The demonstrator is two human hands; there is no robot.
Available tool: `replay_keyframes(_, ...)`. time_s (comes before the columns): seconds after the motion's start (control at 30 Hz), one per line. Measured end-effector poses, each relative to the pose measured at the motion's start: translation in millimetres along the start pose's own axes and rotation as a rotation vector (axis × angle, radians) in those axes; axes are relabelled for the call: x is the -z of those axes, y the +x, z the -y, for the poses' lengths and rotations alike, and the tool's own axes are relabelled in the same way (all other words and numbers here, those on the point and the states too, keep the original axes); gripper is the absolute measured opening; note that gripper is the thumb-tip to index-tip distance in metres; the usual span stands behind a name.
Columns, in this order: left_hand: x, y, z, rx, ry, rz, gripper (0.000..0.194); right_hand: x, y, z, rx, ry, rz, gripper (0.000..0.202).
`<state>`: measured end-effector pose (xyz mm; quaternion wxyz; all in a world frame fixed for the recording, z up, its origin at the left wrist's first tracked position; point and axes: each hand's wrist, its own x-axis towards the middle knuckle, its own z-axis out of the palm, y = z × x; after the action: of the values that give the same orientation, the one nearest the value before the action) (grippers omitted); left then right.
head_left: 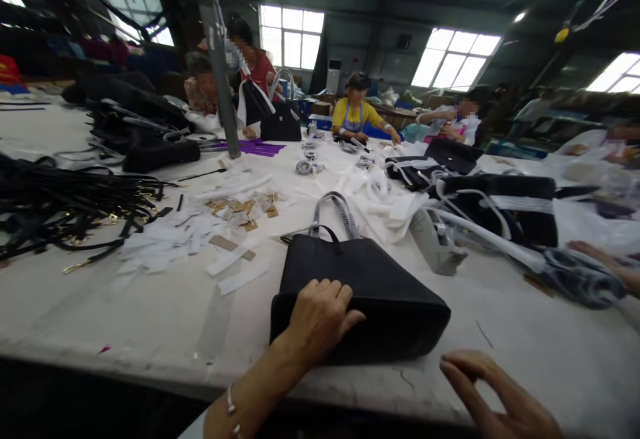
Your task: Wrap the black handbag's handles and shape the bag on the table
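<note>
A black handbag [360, 279] lies on the white worktable in front of me, its flat bottom facing me. Its handles [336, 209], wrapped in clear film, point away across the table. My left hand [323, 312] is on the bag's lower edge, fingers curled over it and thumb stretched to the right. Off to the right of the bag, near the table's front edge, is my right hand [495, 389]. Its thumb and index finger meet at the tips in a pinch; anything between them is too small to make out.
Black straps with gold clasps [100, 209] are heaped at left, beside white paper strips [165, 242]. A grey tape dispenser [437, 242] stands right of the bag, near more black bags [500, 205]. A metal post [223, 79] rises from the table. Several people work around it.
</note>
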<state>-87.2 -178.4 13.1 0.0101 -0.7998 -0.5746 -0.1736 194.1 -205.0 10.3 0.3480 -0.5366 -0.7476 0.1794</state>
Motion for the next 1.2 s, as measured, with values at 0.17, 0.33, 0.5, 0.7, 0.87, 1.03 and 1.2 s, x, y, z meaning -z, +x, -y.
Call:
replay_keyframes(0.17,-2.6,12,24,0.006,0.000,0.116,0.047,0,73,4,0.503,-0.355,-0.059,0.034)
replay_keyframes(0.33,7.1,7,43,0.027,-0.092,0.295,0.056,-45,79,-7,0.301,-0.280,0.273,0.031)
replay_keyframes(0.5,-21.8,2,59,0.171,-0.189,0.460,0.054,-89,70,-22,-0.114,-0.063,0.417,0.040)
replay_keyframes(0.7,-49.5,3,66,0.177,-0.187,0.437,0.057,-97,81,-20,0.012,-0.270,0.360,0.028)
replay_keyframes(0.87,-50.9,1,65,0.163,-0.186,0.404,0.057,-125,142,41,0.437,-0.309,0.241,0.025)
replay_keyframes(1.03,-50.3,-2,67,0.218,-0.262,0.362,0.050,-195,206,90,0.493,-0.275,0.453,0.034)
replay_keyframes(1.2,-42.3,-5,70,0.237,-0.490,0.233,0.030,-210,228,70,0.306,-0.160,0.410,0.020)
